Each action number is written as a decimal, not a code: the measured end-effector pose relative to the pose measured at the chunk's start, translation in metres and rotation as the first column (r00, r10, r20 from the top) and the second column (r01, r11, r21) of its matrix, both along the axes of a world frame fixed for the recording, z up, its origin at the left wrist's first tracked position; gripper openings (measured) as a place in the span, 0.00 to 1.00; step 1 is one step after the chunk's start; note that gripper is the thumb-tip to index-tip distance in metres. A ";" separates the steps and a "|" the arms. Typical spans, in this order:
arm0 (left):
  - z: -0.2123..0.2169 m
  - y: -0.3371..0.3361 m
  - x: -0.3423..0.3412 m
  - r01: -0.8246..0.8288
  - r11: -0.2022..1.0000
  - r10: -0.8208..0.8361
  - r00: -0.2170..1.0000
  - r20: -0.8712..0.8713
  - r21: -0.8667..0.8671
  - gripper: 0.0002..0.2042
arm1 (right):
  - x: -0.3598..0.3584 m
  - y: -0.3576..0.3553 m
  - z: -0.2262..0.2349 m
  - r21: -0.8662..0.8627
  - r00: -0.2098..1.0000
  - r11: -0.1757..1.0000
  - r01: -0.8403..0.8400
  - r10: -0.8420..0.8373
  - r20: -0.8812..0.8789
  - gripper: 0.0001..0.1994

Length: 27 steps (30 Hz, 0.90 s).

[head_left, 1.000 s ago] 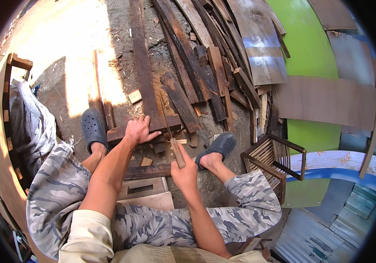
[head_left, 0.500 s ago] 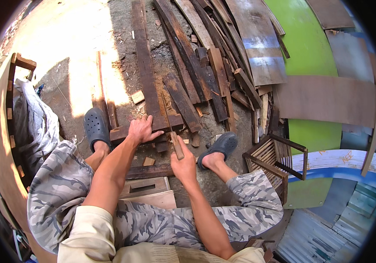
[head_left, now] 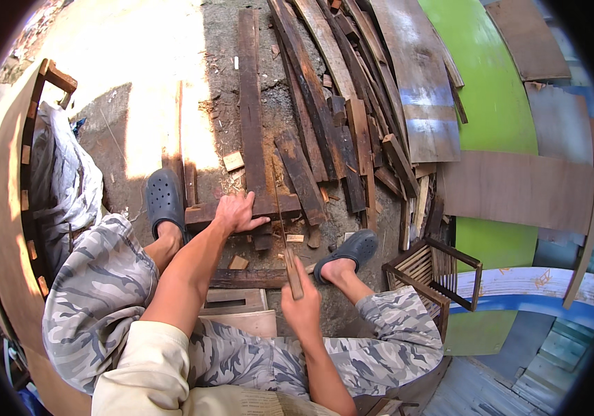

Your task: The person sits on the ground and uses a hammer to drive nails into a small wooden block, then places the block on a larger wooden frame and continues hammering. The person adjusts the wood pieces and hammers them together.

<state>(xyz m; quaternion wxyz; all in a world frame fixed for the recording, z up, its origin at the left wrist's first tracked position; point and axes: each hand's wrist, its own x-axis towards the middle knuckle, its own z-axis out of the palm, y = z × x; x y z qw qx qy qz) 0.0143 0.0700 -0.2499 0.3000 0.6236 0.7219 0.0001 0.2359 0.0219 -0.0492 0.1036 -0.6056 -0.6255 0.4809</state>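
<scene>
My right hand [head_left: 302, 306] is wrapped round the wooden handle of a handsaw [head_left: 293, 272]. Its thin blade, seen nearly edge-on, points away from me across a dark crosswise piece of wood [head_left: 203, 213]. Just left of the blade, my left hand [head_left: 234, 212] presses down there with fingers spread and the thumb side toward the saw. A long dark plank [head_left: 250, 104] runs away from me beyond that hand. Sawdust and shavings lie around the wood. How deep the blade sits in the wood cannot be made out.
My feet in dark clogs [head_left: 163, 197] flank the work. Several old planks [head_left: 321, 118] are heaped at the right, beside a slatted wooden frame [head_left: 435, 270]. Small offcuts [head_left: 233, 161] lie on the floor. A white sheet [head_left: 75, 166] hangs by a wooden panel at the left.
My right hand has drawn the saw back toward me. The left hand keeps its hold on the wood. The whole view has shifted slightly.
</scene>
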 end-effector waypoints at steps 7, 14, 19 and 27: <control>0.004 0.003 0.005 0.004 1.000 -0.004 1.000 0.012 0.000 0.43 | -0.007 0.024 -0.035 0.112 0.999 0.993 0.026 -0.022 -0.030 0.29; 0.011 0.003 0.002 0.005 0.998 -0.005 1.000 0.008 -0.066 0.43 | 0.020 -0.016 0.029 0.035 0.999 0.999 0.020 -0.019 -0.036 0.31; 0.013 0.015 0.006 0.037 0.998 -0.037 0.999 -0.006 -0.055 0.43 | -0.007 0.034 -0.048 0.023 0.993 0.993 0.112 -0.111 -0.051 0.29; 0.011 0.013 0.001 0.046 0.996 -0.046 0.999 -0.005 -0.082 0.44 | 0.035 -0.035 0.011 0.058 0.996 0.996 0.064 -0.061 -0.066 0.32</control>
